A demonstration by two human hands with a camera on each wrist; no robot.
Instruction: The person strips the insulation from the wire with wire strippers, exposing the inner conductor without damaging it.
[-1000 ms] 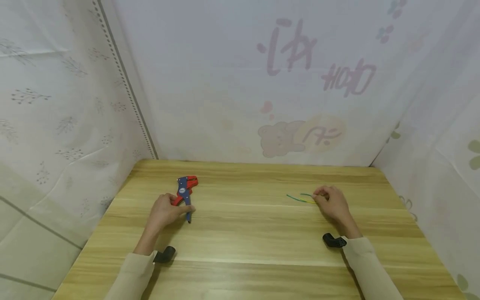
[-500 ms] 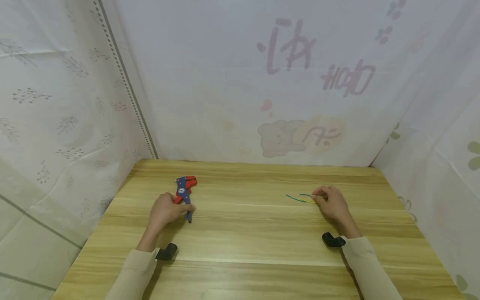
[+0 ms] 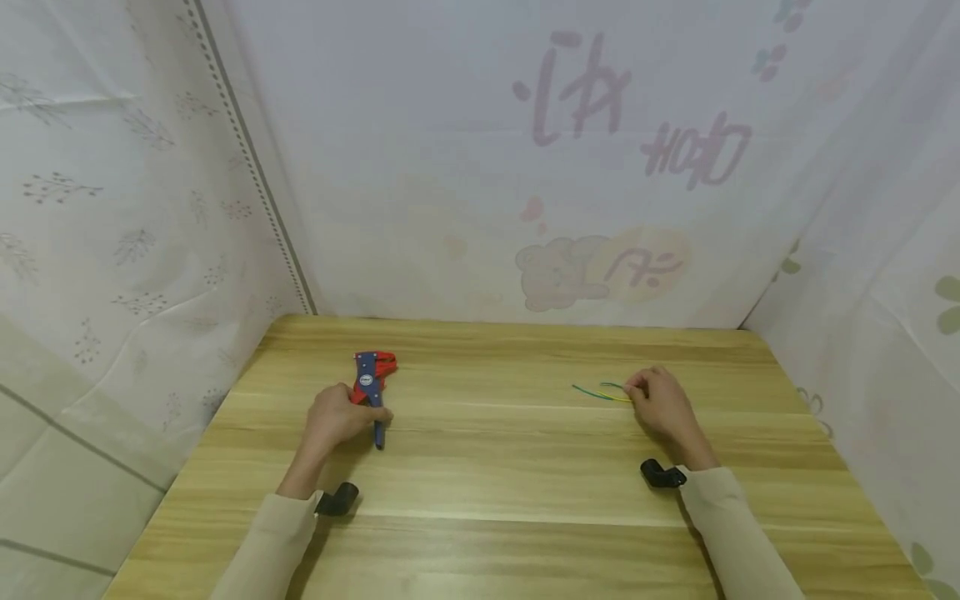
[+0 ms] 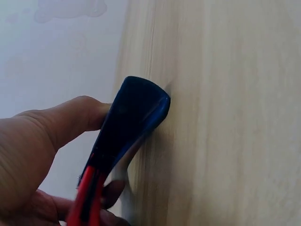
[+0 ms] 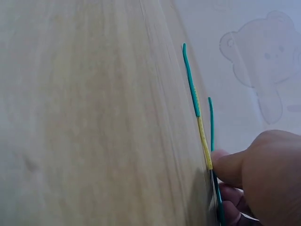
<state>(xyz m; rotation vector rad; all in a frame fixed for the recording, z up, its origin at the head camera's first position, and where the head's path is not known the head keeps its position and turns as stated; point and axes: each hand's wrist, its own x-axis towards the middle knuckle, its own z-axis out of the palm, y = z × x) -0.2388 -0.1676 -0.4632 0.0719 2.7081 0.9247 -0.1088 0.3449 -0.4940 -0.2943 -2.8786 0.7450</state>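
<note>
A blue and red wire stripper (image 3: 366, 381) is gripped near its handles by my left hand (image 3: 336, 414), at the left of the table. Close up in the left wrist view, my thumb presses against the blue handle (image 4: 134, 113) while fingers curl by the red handle (image 4: 84, 197). At the right, my right hand (image 3: 666, 404) pinches thin yellow and green wire (image 3: 592, 392) between thumb and fingers. In the right wrist view, a yellow-green length (image 5: 203, 136) and a green length (image 5: 211, 120) stick out; whether these are separate wires I cannot tell, since the fingers hide where they meet.
The wood-grain table (image 3: 480, 467) has a wide stretch of surface between the two hands. Printed cloth (image 3: 420, 167) hangs behind and at both sides. A black wrist camera (image 3: 339, 500) sits at the left cuff and another black camera (image 3: 662, 474) at the right.
The wire stripper has shifted slightly to the right in my left hand. My right fingers look a little closer together on the wire; otherwise hardly anything differs.
</note>
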